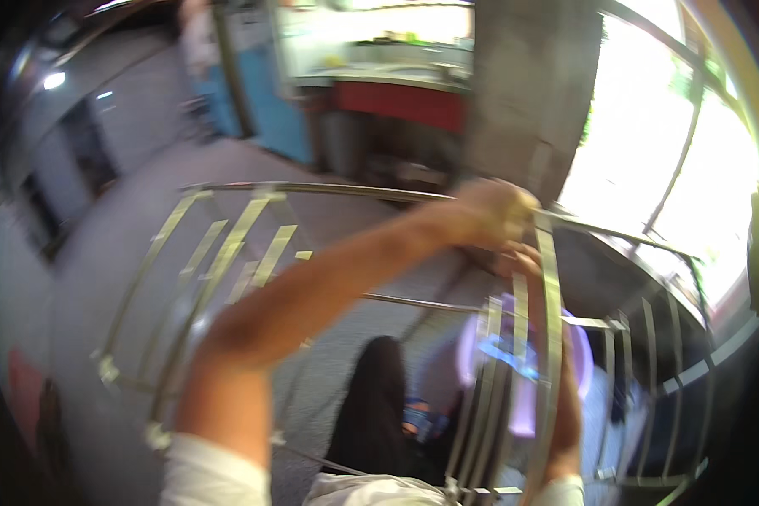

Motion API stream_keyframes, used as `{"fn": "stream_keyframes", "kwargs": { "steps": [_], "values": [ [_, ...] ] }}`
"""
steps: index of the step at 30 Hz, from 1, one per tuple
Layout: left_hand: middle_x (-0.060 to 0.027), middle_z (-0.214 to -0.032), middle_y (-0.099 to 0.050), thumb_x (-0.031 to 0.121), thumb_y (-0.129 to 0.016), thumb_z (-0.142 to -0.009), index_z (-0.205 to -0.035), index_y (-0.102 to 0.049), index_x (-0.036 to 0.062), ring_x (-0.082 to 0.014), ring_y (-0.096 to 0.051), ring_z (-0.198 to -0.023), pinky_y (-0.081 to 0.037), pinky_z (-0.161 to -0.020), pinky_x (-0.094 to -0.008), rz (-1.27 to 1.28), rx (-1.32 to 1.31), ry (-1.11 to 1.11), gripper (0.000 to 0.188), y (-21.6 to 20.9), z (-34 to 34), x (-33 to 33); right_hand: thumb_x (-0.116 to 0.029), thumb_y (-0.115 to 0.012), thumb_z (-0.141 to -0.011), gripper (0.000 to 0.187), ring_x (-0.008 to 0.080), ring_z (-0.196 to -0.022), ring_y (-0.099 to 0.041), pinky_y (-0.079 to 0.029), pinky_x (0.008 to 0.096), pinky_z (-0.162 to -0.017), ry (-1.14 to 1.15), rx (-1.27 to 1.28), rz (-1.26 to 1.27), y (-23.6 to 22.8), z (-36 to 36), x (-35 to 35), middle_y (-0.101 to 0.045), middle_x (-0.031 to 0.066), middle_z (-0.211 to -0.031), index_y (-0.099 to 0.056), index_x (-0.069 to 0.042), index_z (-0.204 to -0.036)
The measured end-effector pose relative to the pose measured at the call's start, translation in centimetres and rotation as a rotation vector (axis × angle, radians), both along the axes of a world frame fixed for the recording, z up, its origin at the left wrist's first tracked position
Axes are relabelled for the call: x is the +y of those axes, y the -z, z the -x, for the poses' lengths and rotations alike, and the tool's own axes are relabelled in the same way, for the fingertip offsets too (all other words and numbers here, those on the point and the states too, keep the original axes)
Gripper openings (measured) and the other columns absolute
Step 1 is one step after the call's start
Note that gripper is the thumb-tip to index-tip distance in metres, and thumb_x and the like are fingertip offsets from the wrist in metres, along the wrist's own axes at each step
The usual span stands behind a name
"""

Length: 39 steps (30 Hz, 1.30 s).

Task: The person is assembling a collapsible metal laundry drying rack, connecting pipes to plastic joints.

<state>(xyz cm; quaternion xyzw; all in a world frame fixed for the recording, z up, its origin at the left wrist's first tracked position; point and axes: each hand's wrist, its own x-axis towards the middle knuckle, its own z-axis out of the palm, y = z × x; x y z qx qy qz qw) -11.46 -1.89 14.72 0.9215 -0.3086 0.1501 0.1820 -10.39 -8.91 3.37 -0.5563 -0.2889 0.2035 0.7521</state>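
Note:
A metal rack (337, 191) of thin rails and flat, pale bars spreads across the view in front of me. My left arm reaches over it to the right, and my left hand (493, 209) is closed around its upper rail near a tall flat bar. Just below, my right hand (521, 257) comes up from behind the bars with its fingers curled close to the left hand. What the right fingers hold is hidden by the bars and blur. A light purple basin (575, 358) shows behind the bars under my hands, and a bright blue strip (508, 356) crosses in front of it.
More rack bars (649, 379) stand at the right beside a large bright window (649, 135). Across the room is a counter with a red front (401, 103), next to a grey pillar (523, 93) and a blue panel (278, 118). My dark-clad leg (371, 405) is below the rack.

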Motion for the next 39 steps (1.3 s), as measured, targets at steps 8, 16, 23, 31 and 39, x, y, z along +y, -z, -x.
{"fn": "stream_keyframes", "kwargs": {
  "steps": [8, 16, 23, 31, 39],
  "values": [
    [-0.0182, -0.095, -0.066, 0.016, -0.061, -0.079, -0.105, -0.063, 0.0054, -0.0340, -0.062, -0.094, -0.048, -0.082, -0.0424, -0.083, 0.125, -0.166, 0.028, 0.4, 2.0, 0.6, -0.022, -0.056, -0.090, 0.029, 0.0096, -0.082, -0.057, -0.045, 0.0212, -0.069, -0.259, 0.036, -0.197, 3.8, -3.5, 10.8, -0.061, 0.0018, -0.091, -0.061, -0.002, -0.111],
    [-0.0216, -0.122, -0.053, 0.022, -0.057, -0.086, -0.127, -0.048, -0.0016, -0.0339, -0.051, -0.114, -0.043, -0.095, -0.0402, -0.147, -0.020, -0.089, 0.048, 2.1, 3.0, 5.0, -0.022, -0.053, -0.091, 0.033, 0.0116, -0.081, -0.057, -0.045, 0.0223, -0.069, -0.003, 0.142, -0.293, 9.9, -5.8, -7.5, -0.061, 0.0045, -0.090, -0.058, 0.002, -0.113],
    [-0.0133, -0.081, -0.064, 0.021, -0.052, -0.091, -0.119, -0.057, 0.0077, -0.0258, -0.064, -0.079, -0.047, -0.073, -0.0380, -0.104, 0.285, -0.284, 0.031, 1.1, 5.5, 10.6, -0.014, -0.049, -0.089, 0.033, 0.0078, -0.073, -0.054, -0.043, 0.0210, -0.066, 0.090, 0.003, -0.154, 6.2, -1.6, -8.0, -0.062, 0.0035, -0.093, -0.057, 0.002, -0.117],
    [-0.0186, -0.104, -0.064, 0.018, -0.052, -0.088, -0.119, -0.057, 0.0050, -0.0358, -0.060, -0.099, -0.045, -0.086, -0.0426, -0.070, 0.123, -0.320, 0.034, 3.1, 5.0, 10.2, -0.016, -0.054, -0.087, 0.026, 0.0183, -0.078, -0.062, -0.051, 0.0282, -0.071, 0.448, -0.146, 0.429, 12.2, -0.8, -9.9, -0.064, 0.0113, -0.088, -0.060, 0.002, -0.103],
    [-0.0188, -0.101, -0.064, 0.015, -0.049, -0.087, -0.105, -0.061, 0.0038, -0.0342, -0.061, -0.097, -0.047, -0.085, -0.0438, -0.077, 0.109, -0.306, 0.025, 3.6, 4.7, 10.3, -0.029, -0.045, -0.097, 0.034, 0.0194, -0.072, -0.063, -0.053, 0.0312, -0.062, 0.096, 0.423, 0.205, 14.3, 2.7, -10.0, -0.061, 0.0091, -0.080, -0.054, 0.001, -0.109]
  ]
}}
